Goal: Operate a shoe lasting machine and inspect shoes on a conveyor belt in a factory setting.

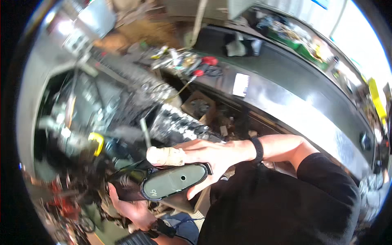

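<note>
A black shoe [127, 179] is held in front of me at the lower middle, its toe end to the left. In its opening sits a green shoe last [173, 182] with a round hole in its top. My left hand [132, 210] is closed around the shoe's near side, thumb up against the black upper. My right hand [212, 154] spans the other end, its thumb by the near edge of the last and its fingers along the far side. Those fingertips are covered by a beige wrapping [165, 156]. A thin pale stick [145, 132] points up beside it; whether the fingers hold it I cannot tell.
Beyond my right arm runs a long metal bench [277, 92] with a white card [241, 84] on its edge. Small tools and red items [209, 61] clutter the bench end. Left is a blurred machine [85, 110] with a yellow part [96, 143]. A bin [199, 105] stands below the bench.
</note>
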`<move>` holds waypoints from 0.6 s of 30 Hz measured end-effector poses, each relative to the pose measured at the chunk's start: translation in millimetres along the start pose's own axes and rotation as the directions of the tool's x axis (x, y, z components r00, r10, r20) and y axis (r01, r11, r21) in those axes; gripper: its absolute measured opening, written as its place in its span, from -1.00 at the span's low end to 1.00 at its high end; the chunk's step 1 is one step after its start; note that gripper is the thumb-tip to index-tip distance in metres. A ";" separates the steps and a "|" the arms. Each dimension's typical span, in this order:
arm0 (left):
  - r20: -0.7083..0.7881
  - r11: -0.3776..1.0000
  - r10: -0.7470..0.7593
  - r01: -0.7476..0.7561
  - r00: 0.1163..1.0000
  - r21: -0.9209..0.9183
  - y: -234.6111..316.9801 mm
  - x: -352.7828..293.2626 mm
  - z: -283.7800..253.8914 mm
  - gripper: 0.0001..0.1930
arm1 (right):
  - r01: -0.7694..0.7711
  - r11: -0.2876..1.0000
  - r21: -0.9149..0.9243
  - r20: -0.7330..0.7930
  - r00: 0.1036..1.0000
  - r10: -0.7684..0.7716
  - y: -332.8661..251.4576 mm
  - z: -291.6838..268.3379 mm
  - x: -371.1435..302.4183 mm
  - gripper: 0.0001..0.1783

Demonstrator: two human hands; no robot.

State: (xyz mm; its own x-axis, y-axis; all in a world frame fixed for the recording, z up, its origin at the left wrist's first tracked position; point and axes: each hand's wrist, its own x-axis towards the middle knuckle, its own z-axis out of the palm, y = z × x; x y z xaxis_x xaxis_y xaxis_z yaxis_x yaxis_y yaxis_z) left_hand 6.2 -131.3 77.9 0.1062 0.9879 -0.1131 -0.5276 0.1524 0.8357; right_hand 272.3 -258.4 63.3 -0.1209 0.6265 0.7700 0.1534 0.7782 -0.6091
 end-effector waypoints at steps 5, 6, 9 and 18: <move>0.113 0.934 -0.355 0.346 0.928 0.088 -98.8 -7.1 105.3 -0.52 | -0.202 0.964 -0.174 -0.312 0.940 0.140 -45.9 -64.9 -83.8 0.00; 0.159 0.907 -0.418 0.402 0.894 0.121 -118.9 -12.6 124.5 -0.52 | -0.315 0.932 -0.177 -0.351 0.905 0.239 -54.4 -79.1 -96.3 0.01; 0.206 0.723 -0.687 0.626 0.697 0.293 -197.2 -24.6 162.9 -0.44 | -0.541 0.837 0.077 -0.638 0.618 0.458 -73.2 -122.8 -148.7 -0.10; 0.405 0.573 -0.756 0.222 0.514 0.789 -321.6 -86.1 182.0 -0.66 | -0.599 0.711 0.369 -0.858 -0.514 0.012 -207.7 -311.0 -450.9 -0.49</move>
State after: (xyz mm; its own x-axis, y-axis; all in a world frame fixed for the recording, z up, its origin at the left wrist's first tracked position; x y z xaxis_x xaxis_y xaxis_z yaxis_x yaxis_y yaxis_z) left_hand 320.1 -270.6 -83.3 0.7951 0.3803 -0.4725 0.3863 0.2832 0.8778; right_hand 600.0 -716.4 -98.2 0.9051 -0.3508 -0.2403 -0.1805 0.1946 -0.9641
